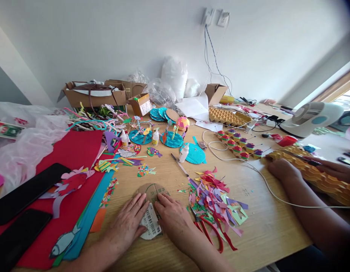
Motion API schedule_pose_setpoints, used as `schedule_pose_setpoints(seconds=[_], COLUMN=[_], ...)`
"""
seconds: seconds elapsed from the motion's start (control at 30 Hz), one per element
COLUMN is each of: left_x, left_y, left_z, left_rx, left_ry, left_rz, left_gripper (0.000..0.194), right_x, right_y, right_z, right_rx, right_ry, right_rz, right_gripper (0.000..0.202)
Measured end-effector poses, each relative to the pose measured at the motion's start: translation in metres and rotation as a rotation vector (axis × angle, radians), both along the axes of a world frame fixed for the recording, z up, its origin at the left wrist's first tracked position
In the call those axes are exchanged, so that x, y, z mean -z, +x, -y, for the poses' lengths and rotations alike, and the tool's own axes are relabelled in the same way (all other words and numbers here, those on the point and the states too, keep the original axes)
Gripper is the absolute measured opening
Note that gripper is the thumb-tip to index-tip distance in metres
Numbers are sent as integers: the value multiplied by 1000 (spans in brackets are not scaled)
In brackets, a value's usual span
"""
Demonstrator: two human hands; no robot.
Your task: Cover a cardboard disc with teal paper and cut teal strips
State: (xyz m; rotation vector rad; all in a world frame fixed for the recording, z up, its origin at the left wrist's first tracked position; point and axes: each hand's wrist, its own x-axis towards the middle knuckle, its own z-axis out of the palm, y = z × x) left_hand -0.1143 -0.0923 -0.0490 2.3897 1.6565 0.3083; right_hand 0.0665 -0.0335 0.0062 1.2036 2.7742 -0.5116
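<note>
A round piece of brown cardboard (152,190) lies on the table in front of me, with a white barcode label (151,223) on its upper face. My left hand (129,218) rests on its left side, fingers stretched out flat. From the right, my right hand (172,212) presses on it too, its fingers extended and flat. The palms partly hide the disc's edges. To the right of my right hand lie red-handled scissors (210,228), their blades partly under a heap of coloured paper scraps (210,196).
Red paper sheets (78,151), two black phones (22,234) and paper fish are on the left. Behind stand glue bottles (184,153) and decorated blue discs (171,139). At right, a co-worker's hands (285,170) hold an egg tray (313,177); a white cable (265,185) crosses the table.
</note>
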Motion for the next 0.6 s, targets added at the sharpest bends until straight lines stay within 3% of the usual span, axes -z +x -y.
schedule_pose_setpoints(seconds=[0.2, 0.3, 0.43, 0.5, 0.6], left_x=[-4, 1, 2, -7, -34], left_y=[2, 2, 2, 0, -7], left_z=[-1, 1, 1, -2, -10], left_rx=[-8, -27, -45, -50, -48], left_ry=[-31, -49, -78, -103, -134], left_rz=[3, 118, 187, 218, 291], left_gripper=[61, 61, 65, 64, 53], right_x=[-10, -6, 3, 6, 4], right_y=[-8, -16, -20, -19, -14], right_z=[7, 12, 15, 15, 13], right_rx=[-20, -63, -13, 7, 27], right_ry=[19, -20, -35, -54, -112], right_rz=[12, 17, 16, -18, -107], right_gripper=[23, 22, 22, 25, 28])
